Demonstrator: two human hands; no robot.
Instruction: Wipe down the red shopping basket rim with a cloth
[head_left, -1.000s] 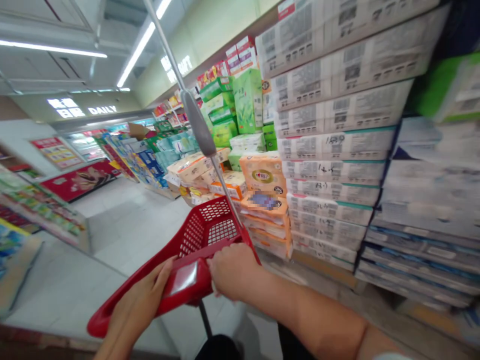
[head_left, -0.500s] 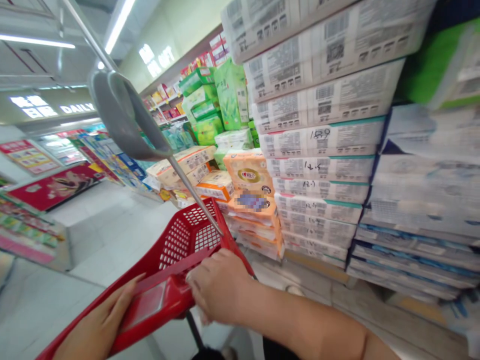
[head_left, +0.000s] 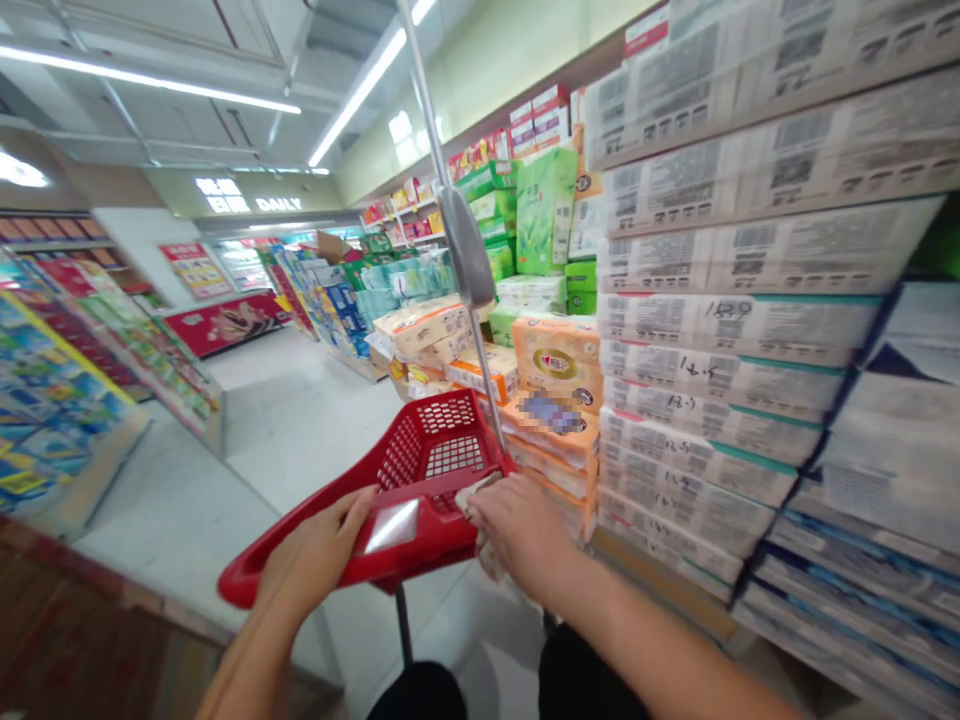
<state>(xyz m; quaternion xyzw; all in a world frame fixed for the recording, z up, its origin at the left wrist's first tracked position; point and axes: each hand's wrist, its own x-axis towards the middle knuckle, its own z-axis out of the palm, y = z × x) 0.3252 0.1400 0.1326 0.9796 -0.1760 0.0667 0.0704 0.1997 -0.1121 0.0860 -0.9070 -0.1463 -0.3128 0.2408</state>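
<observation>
A red plastic shopping cart (head_left: 444, 556) with a mesh basket stands right in front of me. My left hand (head_left: 319, 548) is closed over the left part of its push handle, thumb lying along the top. At the handle's right end my right hand (head_left: 529, 530) is curled, with a crumpled whitish cloth or tissue (head_left: 484, 490) between its fingers and the red plastic. A metal pole (head_left: 486, 360) rises from the cart's right side and carries a grey plastic piece (head_left: 466, 248).
Tall stacks of white wrapped packs (head_left: 697, 400) line the right side, close to the cart. Orange tissue packs (head_left: 559, 365) and green packs (head_left: 546, 210) are piled ahead of them. Slanted display shelves (head_left: 60, 400) stand at left. A tiled aisle (head_left: 292, 420) runs forward.
My view has turned left, so the cart, hands and stacks sit further right in the picture. More of the left shelves shows. Both hands stay on the cart handle.
</observation>
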